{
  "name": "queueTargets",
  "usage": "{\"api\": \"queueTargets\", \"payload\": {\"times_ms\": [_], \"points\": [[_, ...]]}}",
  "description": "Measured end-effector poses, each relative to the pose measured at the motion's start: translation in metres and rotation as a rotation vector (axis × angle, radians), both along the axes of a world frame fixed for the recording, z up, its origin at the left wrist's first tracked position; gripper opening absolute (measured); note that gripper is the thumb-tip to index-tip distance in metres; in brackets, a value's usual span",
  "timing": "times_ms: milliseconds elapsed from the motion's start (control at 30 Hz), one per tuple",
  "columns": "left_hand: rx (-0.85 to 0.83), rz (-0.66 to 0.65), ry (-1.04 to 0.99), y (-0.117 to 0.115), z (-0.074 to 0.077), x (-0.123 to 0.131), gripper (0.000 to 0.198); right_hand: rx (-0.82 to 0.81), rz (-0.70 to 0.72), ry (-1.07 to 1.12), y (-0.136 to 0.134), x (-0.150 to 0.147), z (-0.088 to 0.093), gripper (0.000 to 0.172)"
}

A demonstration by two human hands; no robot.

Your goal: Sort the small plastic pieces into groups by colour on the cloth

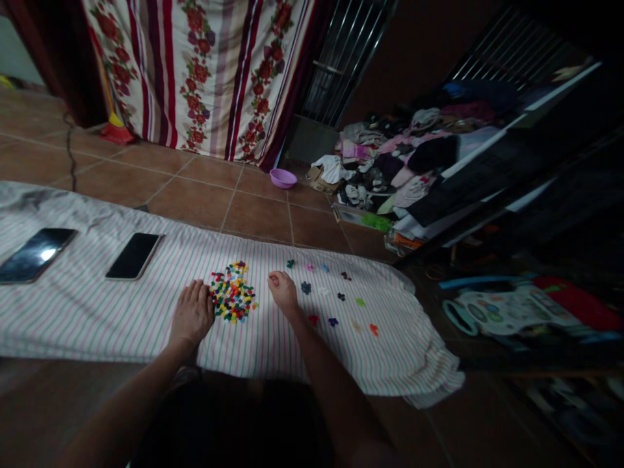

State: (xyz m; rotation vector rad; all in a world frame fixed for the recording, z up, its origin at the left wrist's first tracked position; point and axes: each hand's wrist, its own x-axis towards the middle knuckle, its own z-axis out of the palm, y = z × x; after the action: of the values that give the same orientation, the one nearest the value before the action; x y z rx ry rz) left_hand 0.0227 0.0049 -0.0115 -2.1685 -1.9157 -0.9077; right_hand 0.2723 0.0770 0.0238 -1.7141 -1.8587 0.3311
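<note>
Head view: mixed pile of small coloured pieces on striped cloth. Left hand flat at pile's left edge; right hand just right of pile, grip narrow, contents cannot tell. Small single-colour clusters laid out farther right; most pieces apparently left mixed.

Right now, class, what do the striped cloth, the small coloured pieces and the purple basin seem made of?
Striped cloth: matt fabric; it creases and drapes.
Coloured pieces: probably plastic, bright solid colours; finish unclear.
Purple basin: likely smooth plastic, evenly coloured.
</note>
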Motion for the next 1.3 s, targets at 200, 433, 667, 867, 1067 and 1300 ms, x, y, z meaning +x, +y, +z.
{"api": "queueTargets", "payload": {"times_ms": [200, 433, 667, 867, 1067, 1300], "points": [[-0.01, 0.008, 0.052, 0.0, 0.001, 0.001, 0.04, 0.008, -0.089, -0.032, 0.0, 0.03, 0.005, 0.015], [0.002, 0.018, 0.034, 0.0, -0.002, 0.001, 0.041, 0.033, -0.202, -0.163, -0.002, 0.072, 0.009, 0.022], [0.0, 0.007, 0.016, 0.0, -0.001, 0.0, 0.04, 0.055, -0.301, -0.222, -0.006, 0.092, 0.004, 0.027], [-0.006, 0.001, -0.008, 0.0, -0.001, 0.0, 0.041, 0.036, -0.296, -0.208, -0.005, 0.103, -0.001, 0.031], [-0.007, 0.001, 0.002, 0.0, 0.0, 0.001, 0.041, -0.019, -0.265, -0.236, -0.003, 0.104, -0.005, 0.034], [-0.002, 0.002, -0.013, 0.001, -0.002, 0.0, 0.041, -0.006, -0.219, -0.24, -0.002, 0.104, -0.009, 0.041]]}}
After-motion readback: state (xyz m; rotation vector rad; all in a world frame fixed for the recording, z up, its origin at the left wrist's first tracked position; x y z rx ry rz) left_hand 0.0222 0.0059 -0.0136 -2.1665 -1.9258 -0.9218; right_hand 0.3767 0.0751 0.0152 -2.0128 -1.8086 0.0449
